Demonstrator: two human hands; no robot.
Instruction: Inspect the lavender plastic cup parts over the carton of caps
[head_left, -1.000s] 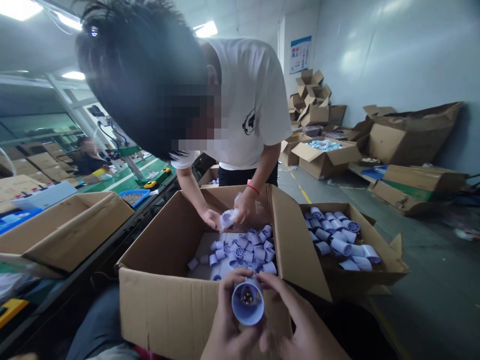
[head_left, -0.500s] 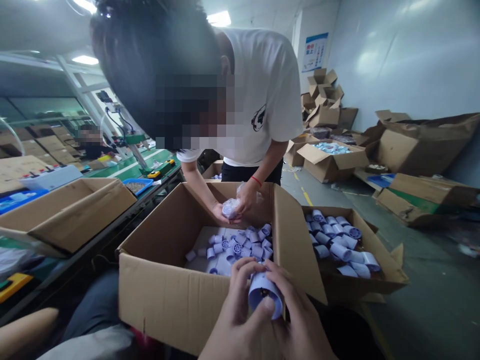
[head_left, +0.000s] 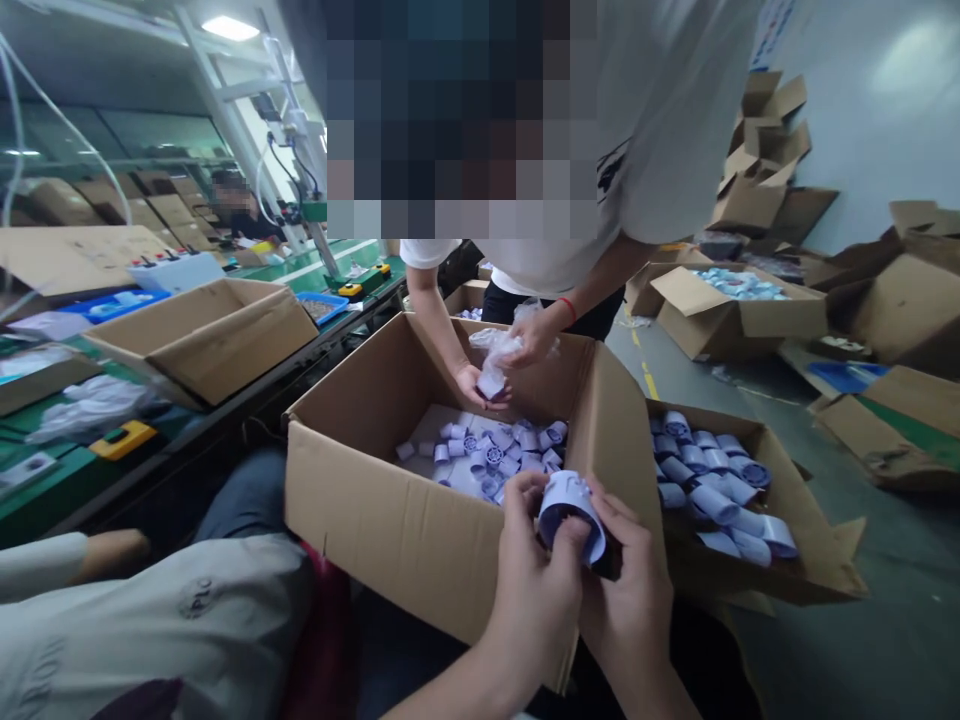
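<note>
Between my hands, above the near right corner of a large cardboard box [head_left: 390, 510], is a pale lilac plastic cylindrical housing [head_left: 568, 493]. Its open end faces me. My left hand [head_left: 536, 570] grips its left side, with the thumb pushed into the opening. Fingers of my right hand [head_left: 626, 560] close around its right side. What lies deep inside the housing is too dark to make out. Similar small cylinders [head_left: 495, 455] lie loose on the floor of the large box.
Across the box, a co-worker's hands [head_left: 487, 385] hold a clear plastic bag [head_left: 495, 360]. At right, a lower carton [head_left: 817, 560] holds more cylinders. A green workbench [head_left: 45, 500] with another open carton [head_left: 217, 345] runs along the left. Someone's sleeve [head_left: 45, 565] is close at left.
My view has shifted, so the scene sits differently. My hands still hold the housing, now turned somewhat. The co-worker's right-side hand has drawn up the plastic bag, which looks looser.
</note>
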